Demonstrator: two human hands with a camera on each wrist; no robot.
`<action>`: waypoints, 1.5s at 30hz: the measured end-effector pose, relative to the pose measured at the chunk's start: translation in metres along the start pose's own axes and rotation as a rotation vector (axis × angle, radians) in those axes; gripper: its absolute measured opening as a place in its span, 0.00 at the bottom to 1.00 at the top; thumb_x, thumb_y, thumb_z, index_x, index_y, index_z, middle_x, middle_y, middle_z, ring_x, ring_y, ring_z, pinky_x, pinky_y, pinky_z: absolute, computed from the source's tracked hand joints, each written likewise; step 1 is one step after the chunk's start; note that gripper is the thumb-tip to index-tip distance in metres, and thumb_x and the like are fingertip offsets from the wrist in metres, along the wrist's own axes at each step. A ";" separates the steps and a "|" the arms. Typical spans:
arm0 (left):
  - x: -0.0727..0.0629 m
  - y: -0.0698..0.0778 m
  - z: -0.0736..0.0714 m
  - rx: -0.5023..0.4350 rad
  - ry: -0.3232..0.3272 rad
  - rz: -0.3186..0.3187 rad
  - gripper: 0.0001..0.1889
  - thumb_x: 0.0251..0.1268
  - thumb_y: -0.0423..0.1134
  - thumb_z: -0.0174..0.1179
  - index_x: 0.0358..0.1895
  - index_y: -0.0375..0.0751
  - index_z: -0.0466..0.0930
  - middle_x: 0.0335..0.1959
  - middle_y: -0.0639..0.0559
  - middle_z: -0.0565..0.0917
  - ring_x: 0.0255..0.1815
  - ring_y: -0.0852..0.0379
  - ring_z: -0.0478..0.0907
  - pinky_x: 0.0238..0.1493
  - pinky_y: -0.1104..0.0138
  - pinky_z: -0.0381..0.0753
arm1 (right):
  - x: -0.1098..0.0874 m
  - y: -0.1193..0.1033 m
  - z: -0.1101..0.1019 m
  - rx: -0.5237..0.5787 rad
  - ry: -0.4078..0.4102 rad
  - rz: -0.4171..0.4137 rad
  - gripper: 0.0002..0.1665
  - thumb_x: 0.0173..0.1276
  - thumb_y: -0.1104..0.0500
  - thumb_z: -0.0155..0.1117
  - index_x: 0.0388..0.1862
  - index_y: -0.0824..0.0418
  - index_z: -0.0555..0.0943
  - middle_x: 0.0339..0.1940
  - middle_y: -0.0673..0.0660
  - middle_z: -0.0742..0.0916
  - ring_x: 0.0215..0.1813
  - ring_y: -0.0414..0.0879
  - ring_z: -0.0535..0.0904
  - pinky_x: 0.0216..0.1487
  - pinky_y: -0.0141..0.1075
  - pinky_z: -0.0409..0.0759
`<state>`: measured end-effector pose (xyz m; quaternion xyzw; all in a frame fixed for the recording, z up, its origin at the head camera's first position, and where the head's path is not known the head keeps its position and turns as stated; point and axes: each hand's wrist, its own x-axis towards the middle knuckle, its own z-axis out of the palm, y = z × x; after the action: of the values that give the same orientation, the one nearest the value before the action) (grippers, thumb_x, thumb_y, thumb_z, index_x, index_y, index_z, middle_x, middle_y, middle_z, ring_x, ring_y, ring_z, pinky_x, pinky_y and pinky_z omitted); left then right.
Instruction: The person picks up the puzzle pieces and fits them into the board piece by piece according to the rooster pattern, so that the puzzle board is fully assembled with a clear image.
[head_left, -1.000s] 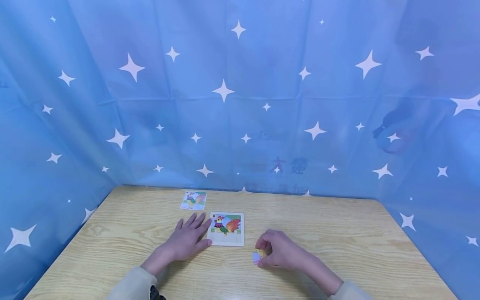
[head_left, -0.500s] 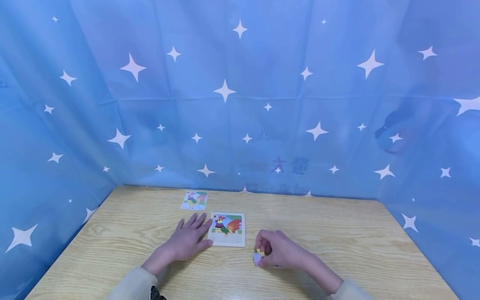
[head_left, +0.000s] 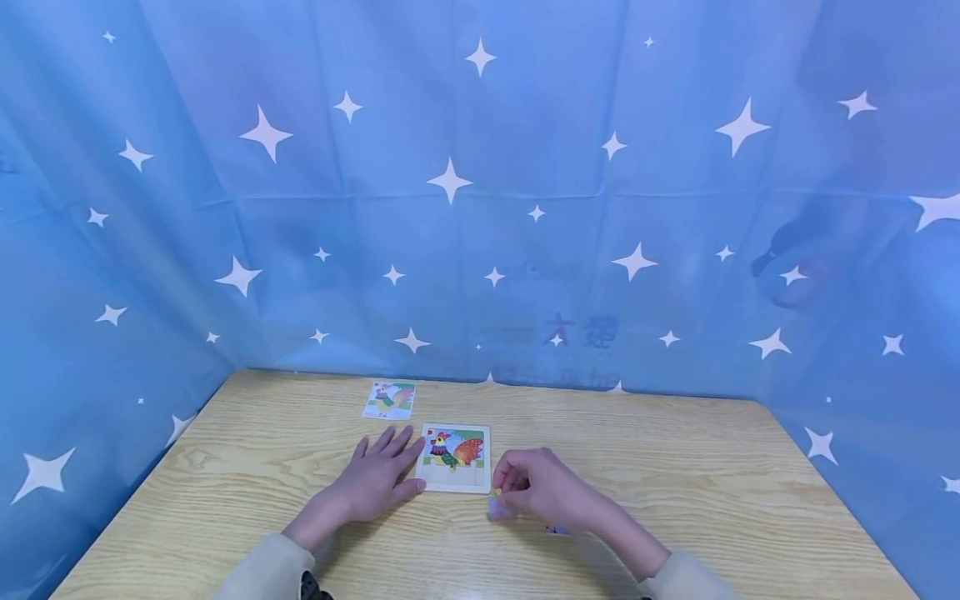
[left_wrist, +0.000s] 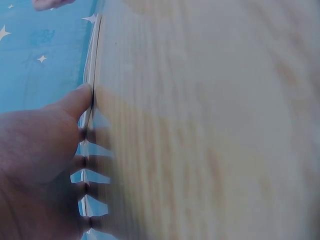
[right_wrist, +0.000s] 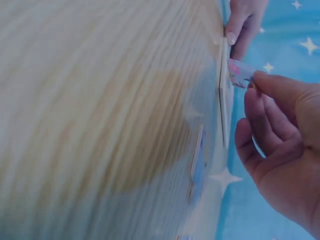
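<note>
A rooster puzzle board (head_left: 453, 481) with a pale frame lies mid-table. Its picture fills the upper part, and a pale strip shows along the bottom. My left hand (head_left: 372, 485) lies flat with fingers spread, fingertips and thumb at the board's left edge. Between thumb and fingers, my right hand (head_left: 546, 487) pinches a light purple puzzle piece (right_wrist: 241, 73) with pink marks and some yellow. That piece is raised beside the board's lower right corner. Another puzzle piece (head_left: 557, 529), partly blue, lies on the table beneath my right wrist, partly hidden.
Behind the board, to the left, lies a printed rooster card (head_left: 389, 401). The wooden table (head_left: 660, 458) ends at a blue star-patterned curtain (head_left: 555, 108). In the right wrist view, a piece (right_wrist: 198, 162) lies flat on the table.
My right hand has lifted the puzzle piece and carried it left and slightly away, toward the board. Another piece on the table now shows under the wrist. The left hand stays in place.
</note>
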<state>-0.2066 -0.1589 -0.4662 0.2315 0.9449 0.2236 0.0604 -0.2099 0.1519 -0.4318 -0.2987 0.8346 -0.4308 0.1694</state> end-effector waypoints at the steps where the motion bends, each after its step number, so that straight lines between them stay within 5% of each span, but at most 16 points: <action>1: 0.000 0.001 -0.001 0.000 -0.004 -0.002 0.35 0.80 0.53 0.54 0.80 0.38 0.61 0.81 0.35 0.55 0.81 0.31 0.45 0.71 0.28 0.43 | 0.002 -0.001 0.001 -0.001 0.007 -0.009 0.05 0.69 0.64 0.71 0.39 0.57 0.83 0.32 0.47 0.85 0.34 0.41 0.81 0.36 0.34 0.79; 18: -0.003 -0.004 0.001 -0.008 0.004 0.017 0.36 0.79 0.56 0.53 0.79 0.35 0.62 0.80 0.32 0.56 0.80 0.28 0.46 0.69 0.26 0.43 | 0.046 -0.012 0.019 0.006 0.138 -0.095 0.04 0.72 0.67 0.68 0.43 0.63 0.83 0.35 0.48 0.85 0.37 0.41 0.81 0.40 0.34 0.80; 33: -0.003 -0.006 0.000 -0.002 0.039 0.041 0.36 0.80 0.58 0.51 0.78 0.35 0.63 0.79 0.31 0.58 0.79 0.26 0.48 0.67 0.24 0.44 | 0.089 -0.022 0.040 0.047 0.193 -0.040 0.06 0.68 0.70 0.69 0.42 0.65 0.83 0.32 0.49 0.83 0.34 0.40 0.79 0.36 0.31 0.79; 45: 0.000 -0.002 0.000 -0.002 0.019 0.032 0.35 0.79 0.55 0.54 0.78 0.35 0.64 0.80 0.31 0.57 0.80 0.27 0.47 0.68 0.25 0.44 | 0.093 -0.013 0.046 -0.031 0.210 0.021 0.04 0.69 0.69 0.69 0.40 0.62 0.85 0.30 0.48 0.83 0.32 0.40 0.78 0.33 0.31 0.78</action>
<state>-0.2074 -0.1607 -0.4677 0.2443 0.9414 0.2276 0.0479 -0.2514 0.0574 -0.4501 -0.2460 0.8572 -0.4451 0.0810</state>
